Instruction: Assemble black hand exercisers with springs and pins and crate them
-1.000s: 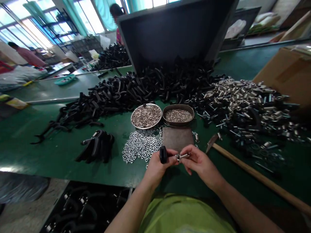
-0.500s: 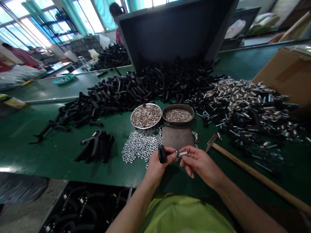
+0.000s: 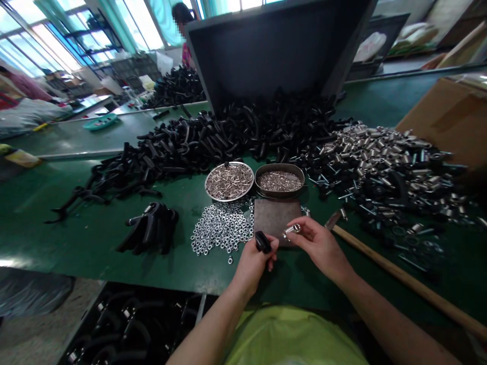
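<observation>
"Silver coils are shown off by the right hand [image 3: 319, 247]: a spring [image 3: 292, 229] is pinched between thumb and fingers, over the metal plate [image 3: 272, 215]. What is changed?"

"The hands are now parted. The meeting of fingertips seen a moment ago is gone, and the spring is carried clear of the left hand [image 3: 255, 261]."

"What is meant by that for the work?"

"Judging by this, two-handed fitting is paused, and the spring is managed one-handed."

"And the black part [image 3: 263, 242]?"

"It is enclosed by the left hand's curled fingers, blunt end up; how tightly cannot be told."

"Textures?"

"The spring is ridged and shiny; the plate is flat, squarish and dull. Bright ring-shaped nuts [image 3: 220, 230] are scattered to its left, and slender metal pins [image 3: 228, 181] are heaped behind them."
</observation>
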A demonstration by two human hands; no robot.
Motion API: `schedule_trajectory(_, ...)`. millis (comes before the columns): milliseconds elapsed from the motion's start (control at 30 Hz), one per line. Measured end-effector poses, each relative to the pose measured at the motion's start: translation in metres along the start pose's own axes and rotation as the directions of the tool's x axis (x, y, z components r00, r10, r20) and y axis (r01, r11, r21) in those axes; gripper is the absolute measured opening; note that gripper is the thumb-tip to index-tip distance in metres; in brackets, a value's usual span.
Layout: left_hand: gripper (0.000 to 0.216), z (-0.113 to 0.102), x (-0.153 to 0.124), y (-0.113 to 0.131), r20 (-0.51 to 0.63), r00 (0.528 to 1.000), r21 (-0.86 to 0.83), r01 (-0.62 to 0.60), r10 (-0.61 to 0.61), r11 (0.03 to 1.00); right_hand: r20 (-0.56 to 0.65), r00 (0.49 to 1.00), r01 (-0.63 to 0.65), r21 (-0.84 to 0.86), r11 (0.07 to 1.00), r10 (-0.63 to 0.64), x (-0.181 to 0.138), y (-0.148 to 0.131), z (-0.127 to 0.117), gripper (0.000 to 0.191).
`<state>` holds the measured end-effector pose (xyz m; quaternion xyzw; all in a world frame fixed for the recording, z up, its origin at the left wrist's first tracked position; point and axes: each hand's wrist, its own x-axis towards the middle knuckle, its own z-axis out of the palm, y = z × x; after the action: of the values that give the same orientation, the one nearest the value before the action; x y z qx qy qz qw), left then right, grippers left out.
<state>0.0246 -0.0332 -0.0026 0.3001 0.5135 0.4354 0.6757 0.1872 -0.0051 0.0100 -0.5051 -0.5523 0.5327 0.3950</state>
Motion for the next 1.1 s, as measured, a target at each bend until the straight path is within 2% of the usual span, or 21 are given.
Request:
schedule_trajectory(67, 0.029, 0.007, 0.002, -0.005, 0.067, 0.986, -0.2, 0.161, -0.15, 0.967, -0.003, 1.0, 0.016, -0.01, 1.0, -0.016, -0.001, -0.005, -0.002, 0.025)
schedule_trajectory(133, 0.033, 0.014, 0.004, -0.007, 0.153, 0.958, -0.316, 0.279, -0.242, 0.907, 0.003, 1.0, 0.026, 0.013, 1.0, -0.026, -0.004, -0.014, -0.002, 0.024)
schedule_trajectory(233, 0.033, 0.025, 0.006, -0.008, 0.209, 0.941, -0.351, 0.326, -0.266, 0.878, 0.009, 0.998, 0.058, -0.05, 0.997, -0.058, -0.008, -0.025, 0.0, 0.02)
schedule_trajectory(367, 0.029, 0.032, 0.006, -0.009, 0.209, 0.954, -0.297, 0.272, -0.216, 0.915, -0.002, 0.986, 0.156, -0.334, 0.93, -0.166, -0.013, -0.027, 0.001, 0.013)
schedule_trajectory(433, 0.027, 0.032, 0.005, -0.009, 0.201, 0.963, -0.214, 0.222, -0.18, 0.951, -0.002, 0.982, 0.17, -0.407, 0.897, -0.187, -0.013, -0.022, 0.0, 0.011)
schedule_trajectory(533, 0.032, 0.033, 0.002, -0.007, 0.178, 0.973, 0.0, 0.15, -0.148, 0.989, -0.012, 0.994, 0.096, -0.35, 0.932, -0.107, -0.009, -0.012, -0.001, 0.011)
schedule_trajectory(633, 0.039, 0.034, -0.003, -0.004, 0.184, 0.969, 0.171, 0.136, -0.167, 0.976, -0.021, 0.999, 0.021, -0.186, 0.982, -0.025, -0.004, -0.002, -0.002, 0.014)
schedule_trajectory(700, 0.04, 0.033, -0.005, -0.003, 0.236, 0.949, 0.194, 0.165, -0.209, 0.967, 0.046, 0.999, -0.01, -0.093, 0.996, 0.014, -0.002, 0.003, -0.009, 0.018)
schedule_trajectory(767, 0.04, 0.029, -0.006, -0.004, 0.313, 0.918, 0.152, 0.206, -0.244, 0.967, 0.08, 0.996, -0.04, -0.088, 0.995, 0.047, -0.003, 0.006, -0.026, 0.02)
schedule_trajectory(833, 0.041, 0.022, -0.004, -0.006, 0.351, 0.903, 0.069, 0.241, -0.249, 0.968, -0.043, 0.998, -0.057, -0.234, 0.971, 0.049, -0.009, 0.01, -0.056, 0.021)
schedule_trajectory(900, 0.041, 0.014, 0.001, -0.008, 0.32, 0.918, -0.013, 0.249, -0.232, 0.968, -0.288, 0.958, -0.129, -0.488, 0.863, -0.019, -0.019, 0.016, -0.096, 0.018)
schedule_trajectory(967, 0.04, 0.007, 0.005, -0.008, 0.273, 0.937, -0.053, 0.24, -0.218, 0.969, -0.475, 0.874, -0.294, -0.688, 0.663, -0.106, -0.029, 0.027, -0.138, 0.015)
schedule_trajectory(1033, 0.041, 0.004, 0.009, -0.007, 0.255, 0.943, -0.058, 0.237, -0.215, 0.97, -0.533, 0.832, -0.414, -0.781, 0.468, -0.153, -0.036, 0.041, -0.173, 0.017)
schedule_trajectory(1100, 0.041, 0.004, 0.011, -0.006, 0.242, 0.949, -0.049, 0.221, -0.203, 0.974, -0.524, 0.837, -0.448, -0.821, 0.354, -0.155, -0.039, 0.055, -0.195, 0.019)
